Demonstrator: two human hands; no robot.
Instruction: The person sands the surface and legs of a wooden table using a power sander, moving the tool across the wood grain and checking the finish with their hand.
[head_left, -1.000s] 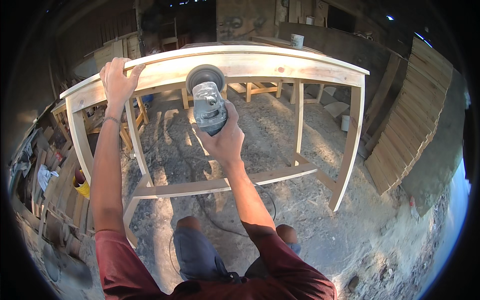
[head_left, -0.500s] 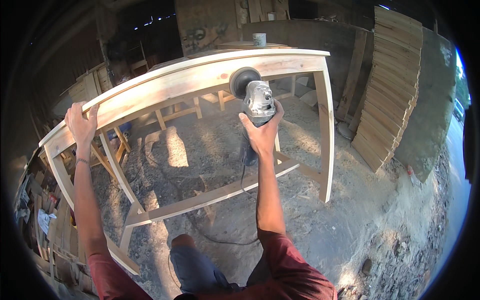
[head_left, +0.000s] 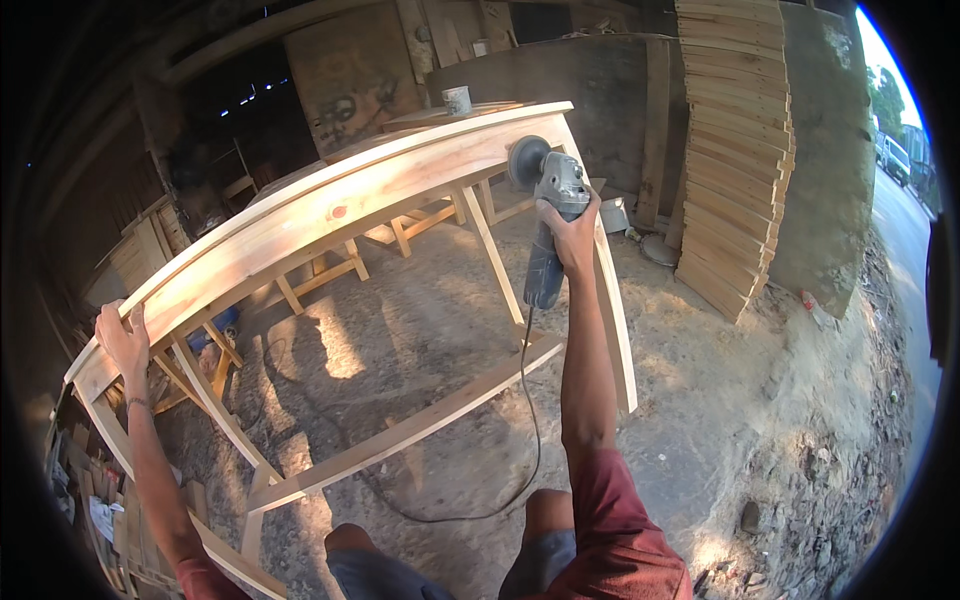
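A pale, unpainted wooden table [head_left: 400,180] stretches across the view in front of me, its long side apron facing me. My right hand [head_left: 575,235] is wrapped around a grey angle grinder [head_left: 545,270] near its head. The grinder's round dark disc [head_left: 527,163] is up against the apron near the right end. At the table's left end, my left hand [head_left: 124,345] grips the top edge, with fingers over the top and thumb on the apron side. A low wooden stretcher bar [head_left: 400,437] joins the legs. The grinder's black cord [head_left: 537,420] loops down across the ground.
A tall stack of wooden slats [head_left: 730,170] leans against the wall at the right. Behind the table, a small can [head_left: 457,100] sits on another wooden surface. Scrap wood [head_left: 125,525] lies at the lower left. Rubble [head_left: 800,500] covers ground at the right.
My right hand and the grinder have moved along the apron toward the table's right end. My left hand stays on the left end. The whole view has shifted.
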